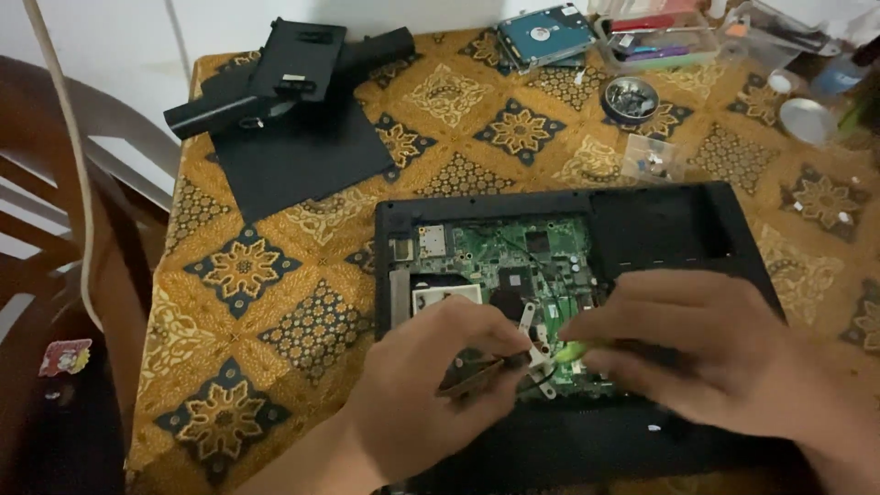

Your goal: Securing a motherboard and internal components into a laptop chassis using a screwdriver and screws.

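Observation:
An opened black laptop base [678, 229] lies on the patterned cloth, its green circuit board [513, 261] exposed. My left hand [431, 385] pinches a small dark copper-coloured part [472, 374] with a metal bracket [532, 339] at the board's near edge. My right hand [706, 353] grips a tool with a yellow-green handle [576, 350], its tip hidden at the bracket. Both hands meet over the near middle of the laptop.
Black laptop cover panels [293, 119] and a long black battery-like bar lie at the far left. A hard drive [545, 35], a round tin [630, 98], a small clear box [653, 158] and plastic trays stand at the back right. A wooden chair [55, 229] stands left.

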